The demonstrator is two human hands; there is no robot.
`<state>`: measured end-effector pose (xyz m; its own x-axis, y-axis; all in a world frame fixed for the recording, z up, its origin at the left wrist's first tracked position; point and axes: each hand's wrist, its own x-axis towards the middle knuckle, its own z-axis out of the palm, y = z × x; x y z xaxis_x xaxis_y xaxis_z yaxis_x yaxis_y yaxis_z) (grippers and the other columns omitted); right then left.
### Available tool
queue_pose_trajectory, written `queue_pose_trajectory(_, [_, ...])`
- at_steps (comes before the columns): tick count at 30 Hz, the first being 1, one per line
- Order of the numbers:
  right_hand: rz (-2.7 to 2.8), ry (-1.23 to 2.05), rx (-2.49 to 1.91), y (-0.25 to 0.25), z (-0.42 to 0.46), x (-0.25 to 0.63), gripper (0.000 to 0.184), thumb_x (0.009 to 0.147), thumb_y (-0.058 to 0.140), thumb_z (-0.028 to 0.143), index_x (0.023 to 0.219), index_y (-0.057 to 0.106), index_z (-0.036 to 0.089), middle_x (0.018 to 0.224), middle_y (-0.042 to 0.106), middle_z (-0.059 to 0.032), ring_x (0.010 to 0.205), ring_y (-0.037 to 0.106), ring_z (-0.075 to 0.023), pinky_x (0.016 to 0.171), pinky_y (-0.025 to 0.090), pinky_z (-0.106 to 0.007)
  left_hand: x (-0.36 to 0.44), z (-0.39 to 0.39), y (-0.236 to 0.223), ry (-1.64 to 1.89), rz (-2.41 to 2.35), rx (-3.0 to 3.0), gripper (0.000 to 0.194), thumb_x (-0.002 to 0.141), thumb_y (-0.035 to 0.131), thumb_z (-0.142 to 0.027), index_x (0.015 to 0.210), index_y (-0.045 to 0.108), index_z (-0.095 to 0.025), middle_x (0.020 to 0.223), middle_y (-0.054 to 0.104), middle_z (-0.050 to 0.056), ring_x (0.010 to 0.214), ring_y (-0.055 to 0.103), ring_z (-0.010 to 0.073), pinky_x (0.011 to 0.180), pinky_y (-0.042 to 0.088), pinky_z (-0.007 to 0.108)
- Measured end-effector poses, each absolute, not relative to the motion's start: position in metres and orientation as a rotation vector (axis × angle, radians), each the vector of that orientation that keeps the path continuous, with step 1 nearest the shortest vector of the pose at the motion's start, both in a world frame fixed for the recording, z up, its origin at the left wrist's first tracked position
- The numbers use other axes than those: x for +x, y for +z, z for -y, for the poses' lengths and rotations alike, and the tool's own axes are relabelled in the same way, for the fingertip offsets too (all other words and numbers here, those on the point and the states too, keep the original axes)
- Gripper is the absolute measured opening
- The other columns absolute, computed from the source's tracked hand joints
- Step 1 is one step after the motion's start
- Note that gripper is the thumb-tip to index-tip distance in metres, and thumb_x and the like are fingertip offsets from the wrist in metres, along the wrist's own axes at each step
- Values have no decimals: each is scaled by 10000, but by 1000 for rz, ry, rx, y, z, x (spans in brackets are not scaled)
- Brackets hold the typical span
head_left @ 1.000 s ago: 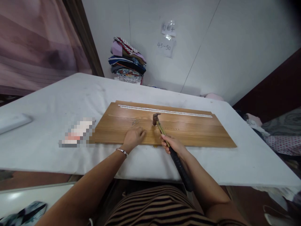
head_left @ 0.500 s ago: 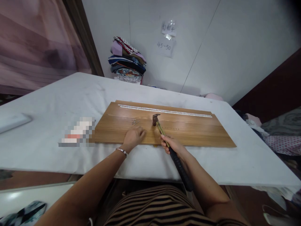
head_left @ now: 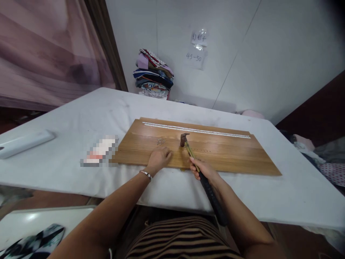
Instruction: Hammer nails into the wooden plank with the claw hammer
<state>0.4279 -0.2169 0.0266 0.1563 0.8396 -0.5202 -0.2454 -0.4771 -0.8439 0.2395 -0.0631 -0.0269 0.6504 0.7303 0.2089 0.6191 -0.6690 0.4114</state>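
My right hand [head_left: 203,169] is wrapped round the handle of a claw hammer [head_left: 207,189], on the yellow part above the black grip. The rusty brown hammer head [head_left: 184,139] is over the middle of a wooden board [head_left: 231,158], at the left end of a row of small dark dots [head_left: 202,150]. Whether the head touches the board I cannot tell. My left hand [head_left: 159,158] rests on the board's front part, left of the hammer, with its fingers curled under; what is inside them is hidden. Just beyond it lies a small pile of nails [head_left: 161,141].
Two white marked strips [head_left: 196,130] run along the board's back edge. A white cloth covers the table [head_left: 88,118]. On it are a blurred-out flat item [head_left: 101,151] and a white rounded object [head_left: 27,142] at left. Folded clothes [head_left: 153,73] are stacked by the wall.
The whole view has shifted, so everything appears slightly further right and lower. Both hands and the hammer keep nearly the same places over the board.
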Motion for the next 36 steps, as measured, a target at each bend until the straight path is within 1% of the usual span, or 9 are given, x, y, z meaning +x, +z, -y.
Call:
queue_pose_trajectory(12, [572, 1464, -1517, 23, 217, 429, 421, 859, 776, 597, 901, 601, 218, 578, 502, 92, 401, 381, -68, 363, 282, -207, 239, 61, -28, 460, -1101, 2592, 323, 1022, 522, -306, 753, 677, -217, 871, 740, 93, 891, 678, 246, 861, 501, 364])
queue_pose_trajectory(19, [595, 1465, -1493, 25, 216, 428, 465, 828, 805, 630, 907, 596, 221, 573, 489, 107, 392, 375, -56, 356, 283, -193, 240, 60, -28, 514, -1078, 2568, 335, 1013, 524, -300, 712, 645, -217, 843, 718, 86, 882, 664, 244, 865, 492, 364])
queue_pose_trajectory(27, [567, 1479, -1507, 26, 215, 429, 438, 838, 801, 601, 911, 602, 217, 571, 485, 106, 393, 382, -61, 360, 279, -201, 240, 60, -29, 482, -1094, 2562, 329, 1011, 520, -303, 728, 664, -214, 875, 732, 100, 917, 674, 261, 866, 491, 369])
queue_pose_trajectory(36, [579, 1474, -1495, 25, 216, 427, 464, 811, 816, 617, 913, 606, 215, 565, 482, 108, 396, 382, -61, 359, 270, -201, 240, 60, -26, 474, -1091, 2571, 347, 1021, 519, -310, 722, 662, -207, 854, 714, 89, 894, 662, 242, 854, 482, 352])
